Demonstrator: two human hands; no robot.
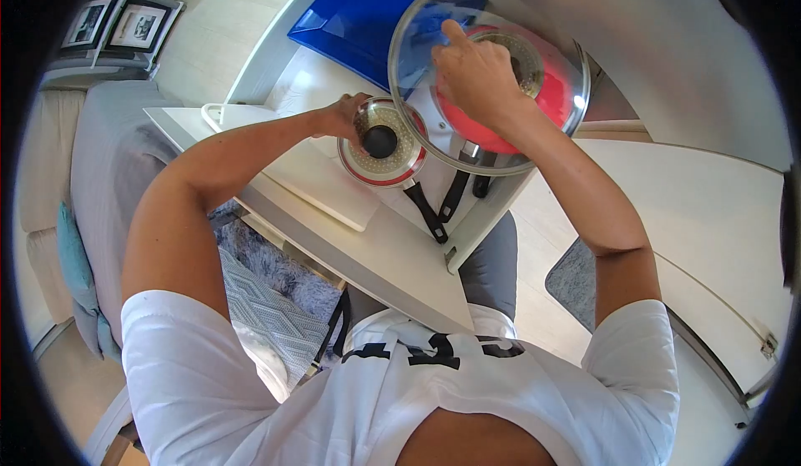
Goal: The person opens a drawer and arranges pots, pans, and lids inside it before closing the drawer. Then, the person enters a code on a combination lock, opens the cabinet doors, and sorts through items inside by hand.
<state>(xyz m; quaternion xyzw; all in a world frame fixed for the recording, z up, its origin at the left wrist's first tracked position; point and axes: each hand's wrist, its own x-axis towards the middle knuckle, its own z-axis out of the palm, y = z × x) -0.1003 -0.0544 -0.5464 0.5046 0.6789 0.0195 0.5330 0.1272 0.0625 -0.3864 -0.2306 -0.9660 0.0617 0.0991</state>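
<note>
My right hand [480, 74] is closed at the middle of a large clear glass lid [405, 57] with a metal rim, held tilted over the drawer; its knob is hidden by my fingers. Through the glass a red pan [555, 103] shows, with a smaller speckled pan inside. My left hand [340, 117] grips the rim of a small saucepan [357, 166] with a speckled inside, covered by a glass lid with a black knob [380, 141]. The saucepan's black handle [425, 212] points towards me. Another black handle [453, 196] lies beside it, below the large lid.
An open white drawer [292, 78] holds the pans and a shiny blue tray [359, 28] at its far end. White boards [325, 195] lie along its left side. At far left stands a sofa [125, 149]; a white cabinet door [709, 241] is at right.
</note>
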